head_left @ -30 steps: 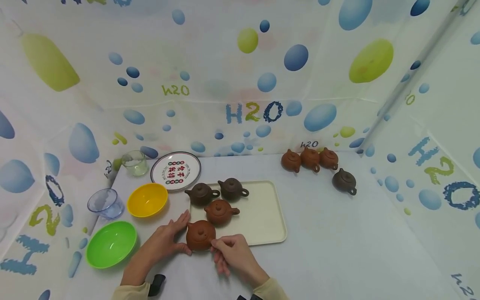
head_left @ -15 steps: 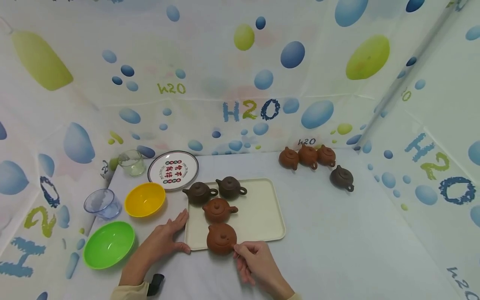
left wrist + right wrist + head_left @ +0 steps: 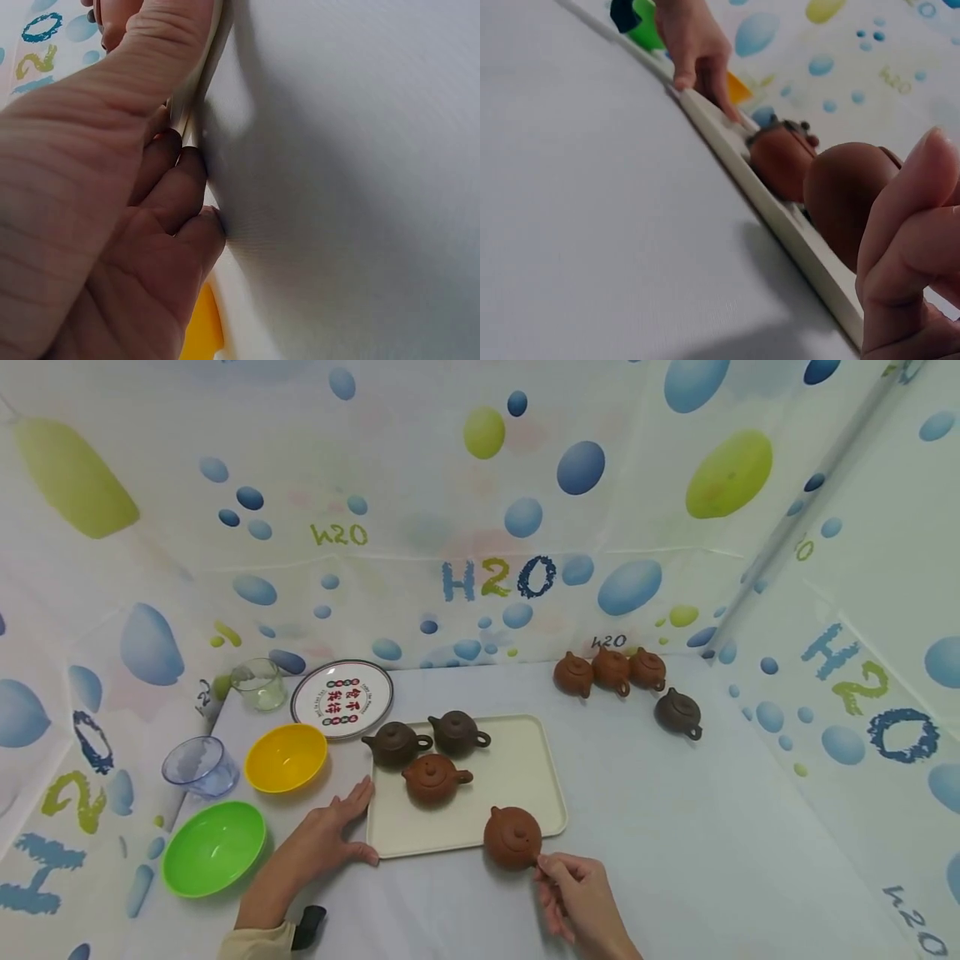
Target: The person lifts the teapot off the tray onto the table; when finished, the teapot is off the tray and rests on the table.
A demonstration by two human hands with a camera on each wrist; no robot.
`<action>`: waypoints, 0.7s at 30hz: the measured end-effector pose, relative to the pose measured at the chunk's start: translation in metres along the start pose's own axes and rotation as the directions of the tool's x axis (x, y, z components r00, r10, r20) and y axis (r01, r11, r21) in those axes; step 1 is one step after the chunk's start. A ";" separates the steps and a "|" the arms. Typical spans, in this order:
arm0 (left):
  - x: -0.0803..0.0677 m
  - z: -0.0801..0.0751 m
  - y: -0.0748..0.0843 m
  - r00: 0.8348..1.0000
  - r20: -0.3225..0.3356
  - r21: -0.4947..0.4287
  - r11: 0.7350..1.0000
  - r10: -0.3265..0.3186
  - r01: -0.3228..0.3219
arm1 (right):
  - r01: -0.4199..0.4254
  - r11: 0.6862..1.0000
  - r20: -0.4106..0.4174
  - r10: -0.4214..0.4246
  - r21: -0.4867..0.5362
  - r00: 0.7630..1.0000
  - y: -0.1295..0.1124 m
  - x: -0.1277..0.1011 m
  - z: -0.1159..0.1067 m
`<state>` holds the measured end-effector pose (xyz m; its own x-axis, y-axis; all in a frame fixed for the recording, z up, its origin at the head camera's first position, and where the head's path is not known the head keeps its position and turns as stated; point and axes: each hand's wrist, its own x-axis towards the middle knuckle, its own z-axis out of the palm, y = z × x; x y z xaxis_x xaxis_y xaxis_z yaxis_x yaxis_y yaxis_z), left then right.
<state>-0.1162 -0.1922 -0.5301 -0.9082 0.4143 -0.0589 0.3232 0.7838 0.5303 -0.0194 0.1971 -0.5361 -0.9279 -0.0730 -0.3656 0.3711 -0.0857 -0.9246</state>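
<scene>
Your left hand (image 3: 326,835) lies flat, fingers straight, against the cream tray (image 3: 525,777) corner | your right hand (image 3: 573,893) pinches the reddish-brown teapot (image 3: 512,837) handle at the tray's front edge.

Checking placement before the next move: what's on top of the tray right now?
Three teapots stand on the tray at its far left. A fourth pot, held by the right hand, overlaps the near edge; whether it rests there or hangs above is unclear.
</scene>
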 end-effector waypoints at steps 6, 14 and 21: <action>0.000 -0.007 0.009 0.998 0.048 0.018 0.999 -0.051 0.050 | 0.026 0.999 -0.150 -0.022 0.025 0.988 0.004 -0.005 -0.024; 0.001 -0.005 0.009 0.996 0.059 0.013 0.998 -0.064 0.063 | -0.006 1.000 -0.310 0.009 0.010 0.951 0.000 -0.011 -0.047; 0.002 -0.004 0.007 0.997 0.062 -0.003 0.999 -0.053 0.053 | 0.001 1.000 -0.367 -0.006 -0.015 0.930 -0.006 -0.006 -0.066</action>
<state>-0.1165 -0.1878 -0.5230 -0.9058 0.4003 -0.1386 0.2739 0.8031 0.5291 -0.0182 0.2636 -0.5356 -0.8786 0.2977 -0.3734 0.3696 -0.0711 -0.9265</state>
